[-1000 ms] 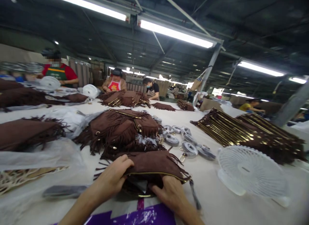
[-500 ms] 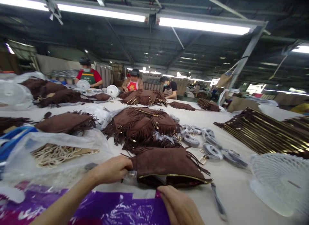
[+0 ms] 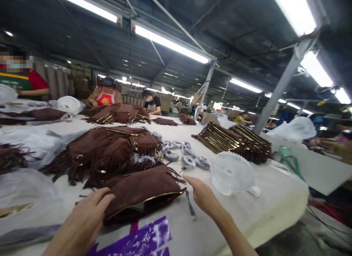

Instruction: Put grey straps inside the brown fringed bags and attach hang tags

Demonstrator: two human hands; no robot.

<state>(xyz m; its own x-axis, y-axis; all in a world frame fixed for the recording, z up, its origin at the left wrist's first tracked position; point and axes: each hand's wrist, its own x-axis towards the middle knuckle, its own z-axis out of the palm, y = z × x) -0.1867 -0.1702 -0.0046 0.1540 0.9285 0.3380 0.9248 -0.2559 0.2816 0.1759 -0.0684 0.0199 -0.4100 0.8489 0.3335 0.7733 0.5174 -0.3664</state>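
Note:
A dark brown suede-like fringed bag lies before me on the table, its gold zipper gaping along the near edge. My left hand is closed over the bag's left end; some of its fingers are hidden. Just off the bag's right end is my right hand, fingers stretched out beside a gold strap buckle, and I see nothing held in it. Grey wrapped strap coils lie beyond that hand. Below it a short grey strap hangs from the zipper end.
More fringed bags are heaped behind. Rows of gold-zippered brown pieces and a clear ribbed plastic fan-like disc stand to the right. Purple plastic film lies at the near edge. Several people work across the table.
The view has swung right. My right hand has left the bag's near edge and moved to its right end by the buckle. My left hand stays at the bag's left end.

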